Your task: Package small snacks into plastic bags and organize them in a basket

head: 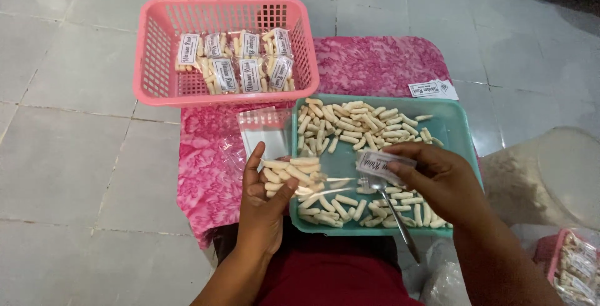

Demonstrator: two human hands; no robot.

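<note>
Pale grey floor tiles (pixel 69 156) with dark grout lines lie under even, soft light.

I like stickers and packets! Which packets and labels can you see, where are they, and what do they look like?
Filled packets: in the pink basket, clear bags of pale sticks, white labels.
Packet in left hand: clear, part filled.
Label: under right hand, white rectangle.
Spare labels: on floor, white.
More packets: lower right corner.

A basket (pixel 150 62) of filled packets (pixel 240 62) sat behind and left of a tray (pixel 459 134) of snack sticks (pixel 356 122), both on a cloth (pixel 375 62) spread over the floor (pixel 69 156); empty bags (pixel 264 128) lay just left of the tray.
</note>
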